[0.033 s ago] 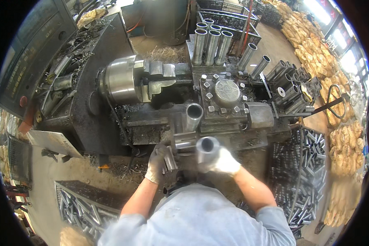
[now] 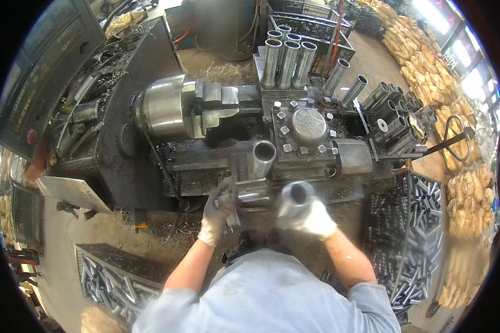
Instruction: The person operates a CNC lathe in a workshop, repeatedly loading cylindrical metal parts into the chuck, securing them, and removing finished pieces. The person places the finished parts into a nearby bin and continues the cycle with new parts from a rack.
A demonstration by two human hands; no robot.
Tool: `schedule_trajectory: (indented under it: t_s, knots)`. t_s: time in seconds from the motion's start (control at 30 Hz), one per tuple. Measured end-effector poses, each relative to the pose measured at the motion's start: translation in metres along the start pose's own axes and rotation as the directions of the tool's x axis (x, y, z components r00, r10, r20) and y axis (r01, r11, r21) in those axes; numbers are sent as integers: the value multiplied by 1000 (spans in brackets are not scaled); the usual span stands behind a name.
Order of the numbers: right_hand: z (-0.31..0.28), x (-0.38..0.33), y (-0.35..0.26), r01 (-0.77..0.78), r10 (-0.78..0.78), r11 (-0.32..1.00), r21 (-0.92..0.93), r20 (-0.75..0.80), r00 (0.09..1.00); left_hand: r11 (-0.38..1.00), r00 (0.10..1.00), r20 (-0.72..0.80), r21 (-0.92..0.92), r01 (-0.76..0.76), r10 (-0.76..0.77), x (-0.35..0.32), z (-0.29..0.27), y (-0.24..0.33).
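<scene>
My right hand, in a white glove, is closed around a short steel tube with its open end up; both are blurred. To its left my left hand, in a dirty grey glove, has its fingers curled round a small grey metal piece whose kind does not show. The fingers are partly blurred, beside a bracket with bright rods at the front of the lathe. Another steel tube stands upright just beyond, next to the tool post. Left of that is the jawed chuck.
Several steel tubes stand behind the tool post, and more lean at the right. A bin of tubes is at the right, another at lower left. Stacked tan sacks line the right side.
My right hand has moved to the right with the steel tube. My left hand has shifted slightly forward, still around the small metal piece.
</scene>
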State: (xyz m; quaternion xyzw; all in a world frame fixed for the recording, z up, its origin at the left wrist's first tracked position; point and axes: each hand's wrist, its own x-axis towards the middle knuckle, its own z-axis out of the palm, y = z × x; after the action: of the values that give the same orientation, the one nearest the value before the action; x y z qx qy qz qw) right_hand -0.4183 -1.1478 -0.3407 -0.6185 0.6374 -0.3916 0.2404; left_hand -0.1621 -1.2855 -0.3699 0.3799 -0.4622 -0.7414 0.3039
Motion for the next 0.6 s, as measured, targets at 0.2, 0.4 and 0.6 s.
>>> schedule_trajectory:
  t_s: [0.2, 0.4, 0.6]
  knots:
    - [-35, -10, 21, -287, 292, 956, 54, -155, 944, 197, 541, 263, 736, -647, 799, 85, 75, 24]
    - [-13, -33, -25, -218, 472, 741, -635, 263, 841, 677, 786, -11, 514, -526, 619, 99, 16, 41]
    - [97, 55, -6, -100, 240, 674, -732, 88, 967, 707, 991, -32, -697, -115, 129, 51, -42, 40]
